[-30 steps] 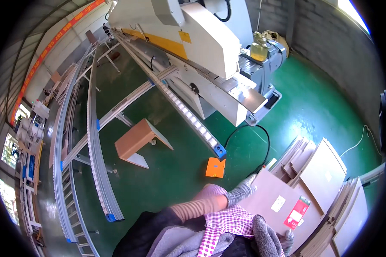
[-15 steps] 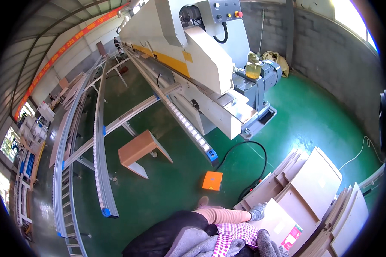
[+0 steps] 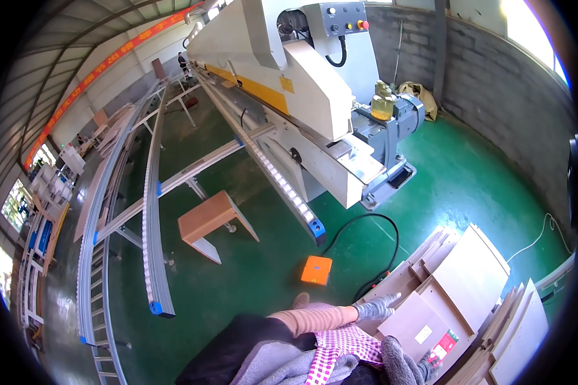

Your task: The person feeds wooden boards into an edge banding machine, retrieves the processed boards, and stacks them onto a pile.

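Observation:
My left hand (image 3: 374, 309), in a grey glove below a ribbed tan sleeve, reaches over the far-left side of a pale flat board (image 3: 404, 321), its fingers stretched out. On that board are a white label (image 3: 423, 333) and a red-and-green label (image 3: 444, 345). At the board's near right edge, beside the coloured label, my gloved right hand (image 3: 429, 367) is closed on the edge, partly hidden by a fluffy grey sleeve. Beneath the board lies a stack of larger pale panels (image 3: 472, 276).
More panels (image 3: 517, 333) lean at the right. Ahead stands a long white machine (image 3: 321, 96) with a motor (image 3: 408, 115). An orange box (image 3: 316, 270) and black cable (image 3: 398, 237) lie on the green floor. Metal roller rails (image 3: 154, 256) and a bent brown board piece (image 3: 209, 218) are left.
My left hand has shifted left and up, fingers now extended. My right hand has come into view at the labelled board's edge. That board has moved slightly away from me.

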`<state>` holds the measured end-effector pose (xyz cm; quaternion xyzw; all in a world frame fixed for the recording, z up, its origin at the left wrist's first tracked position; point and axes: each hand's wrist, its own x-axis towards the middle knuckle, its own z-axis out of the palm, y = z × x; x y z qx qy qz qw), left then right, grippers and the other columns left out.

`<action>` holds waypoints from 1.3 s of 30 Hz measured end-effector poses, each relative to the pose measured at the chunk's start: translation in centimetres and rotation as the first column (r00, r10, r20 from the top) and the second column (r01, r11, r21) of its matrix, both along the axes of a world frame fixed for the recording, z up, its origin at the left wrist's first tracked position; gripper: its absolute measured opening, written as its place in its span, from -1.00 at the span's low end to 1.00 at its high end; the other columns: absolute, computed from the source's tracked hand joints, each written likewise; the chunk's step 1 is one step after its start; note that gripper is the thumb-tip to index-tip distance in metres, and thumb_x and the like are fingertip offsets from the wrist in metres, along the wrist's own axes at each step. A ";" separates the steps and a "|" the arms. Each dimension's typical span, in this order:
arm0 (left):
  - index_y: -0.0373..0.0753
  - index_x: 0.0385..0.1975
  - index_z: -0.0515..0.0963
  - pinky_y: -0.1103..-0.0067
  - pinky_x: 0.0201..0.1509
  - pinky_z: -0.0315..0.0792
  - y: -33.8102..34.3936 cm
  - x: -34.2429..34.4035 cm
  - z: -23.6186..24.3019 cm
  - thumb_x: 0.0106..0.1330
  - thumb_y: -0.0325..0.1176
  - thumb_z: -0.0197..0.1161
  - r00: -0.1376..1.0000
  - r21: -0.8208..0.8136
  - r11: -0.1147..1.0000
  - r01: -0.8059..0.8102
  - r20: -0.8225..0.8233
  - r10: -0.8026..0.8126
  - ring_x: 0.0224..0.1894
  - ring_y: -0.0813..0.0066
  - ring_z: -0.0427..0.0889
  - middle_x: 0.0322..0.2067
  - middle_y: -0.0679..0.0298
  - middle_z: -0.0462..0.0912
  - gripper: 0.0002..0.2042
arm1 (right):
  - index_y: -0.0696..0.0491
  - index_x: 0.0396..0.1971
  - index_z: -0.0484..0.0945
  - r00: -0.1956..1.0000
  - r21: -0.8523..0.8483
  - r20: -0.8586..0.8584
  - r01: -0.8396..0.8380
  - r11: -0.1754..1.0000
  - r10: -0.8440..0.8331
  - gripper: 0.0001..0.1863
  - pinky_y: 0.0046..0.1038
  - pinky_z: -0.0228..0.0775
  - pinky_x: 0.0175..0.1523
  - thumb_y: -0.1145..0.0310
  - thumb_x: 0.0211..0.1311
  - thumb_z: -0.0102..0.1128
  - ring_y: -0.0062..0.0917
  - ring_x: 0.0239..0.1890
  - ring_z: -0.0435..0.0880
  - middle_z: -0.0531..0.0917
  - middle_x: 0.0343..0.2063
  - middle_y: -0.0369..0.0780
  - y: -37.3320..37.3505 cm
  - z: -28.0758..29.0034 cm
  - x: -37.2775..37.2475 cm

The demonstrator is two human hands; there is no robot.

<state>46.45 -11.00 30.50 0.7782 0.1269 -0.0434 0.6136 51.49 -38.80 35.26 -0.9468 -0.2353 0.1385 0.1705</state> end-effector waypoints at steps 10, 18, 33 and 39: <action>-0.27 0.24 0.14 0.69 -0.24 0.44 13.2 -12.4 22.3 0.27 -0.22 0.26 0.417 0.050 0.528 -0.848 0.678 0.606 -0.34 0.65 0.46 -0.16 0.27 0.40 -0.38 | -0.21 0.34 0.06 0.975 -0.251 -0.025 -0.218 0.943 0.219 0.08 0.04 -0.31 0.39 -0.28 -0.23 0.33 -0.06 0.37 0.01 0.09 0.35 -0.07 2.6 -4.8 3.6; -0.08 0.39 -0.47 0.77 -0.40 0.40 16.7 -30.1 43.1 0.22 -0.22 0.32 -0.005 0.037 -0.100 -0.994 0.919 0.395 -0.52 0.72 0.36 -0.42 0.38 0.39 0.03 | -0.04 0.27 0.20 0.952 -0.264 0.096 -0.258 0.929 0.291 -0.13 -0.05 -0.21 0.41 -0.05 -0.07 0.29 -0.07 0.37 0.06 0.18 0.29 -0.01 2.8 -1.2 2.7; -0.20 -0.03 0.53 0.62 -0.42 0.42 13.7 -47.4 42.6 0.35 -0.32 0.09 0.108 -0.216 0.831 -0.512 0.944 0.311 -0.53 0.62 0.44 -0.50 0.39 0.54 -0.75 | 0.13 0.33 0.08 0.907 -0.001 0.269 -0.336 0.942 0.324 -0.07 -0.04 -0.44 0.43 0.10 -0.08 0.19 -0.03 0.41 -0.11 0.05 0.34 0.06 8.5 -0.9 6.4; -0.38 -0.05 0.52 0.74 -0.63 0.34 11.4 -34.7 37.1 0.32 -0.22 0.17 0.229 0.001 0.257 -0.966 0.454 0.861 -0.67 0.67 0.43 -0.58 0.29 0.54 -0.64 | 0.16 0.30 0.14 0.927 0.273 0.169 -0.370 0.888 0.335 -0.15 -0.03 -0.44 0.44 0.06 0.02 0.16 -0.06 0.42 -0.07 0.12 0.32 0.05 10.4 3.9 4.2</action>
